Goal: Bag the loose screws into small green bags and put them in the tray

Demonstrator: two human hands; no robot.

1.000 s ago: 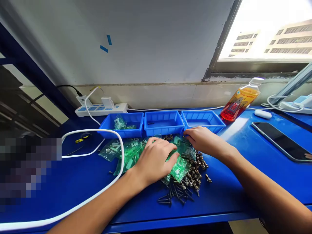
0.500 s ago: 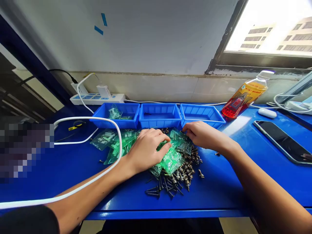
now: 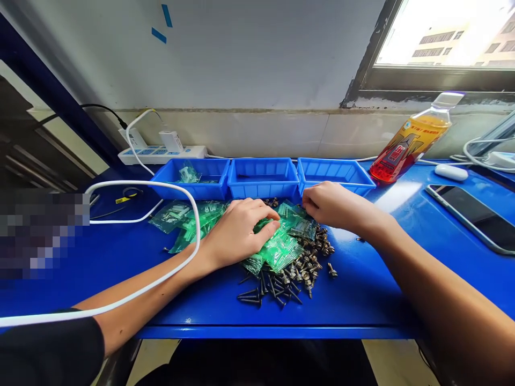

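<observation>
My left hand (image 3: pixel 243 230) lies over a heap of green plastic bags (image 3: pixel 284 252), its thumb and index finger apart. White plastic pieces show through several of the bags. At the heap's far right edge my right hand (image 3: pixel 328 202) is closed, fingers curled down by a small bag (image 3: pixel 303 228); what they pinch, if anything, is hidden. Metal hex-head bolts (image 3: pixel 308 271) and dark pointed screws (image 3: pixel 277 287) are piled in front of and beside the bags.
Three blue bins stand in a row behind the heap; the left bin (image 3: pixel 189 190) contains small bags, beside the middle bin (image 3: pixel 263 190) and right bin (image 3: pixel 336 177). A white cable (image 3: pixel 197 214) loops over my left forearm. A drink bottle (image 3: pixel 410 142) and phone (image 3: pixel 470 214) are right.
The whole view has shifted, so the table sits slightly higher in the picture. Both hands stay at about the same places on the heap; the right hand's fingers look more tightly curled.
</observation>
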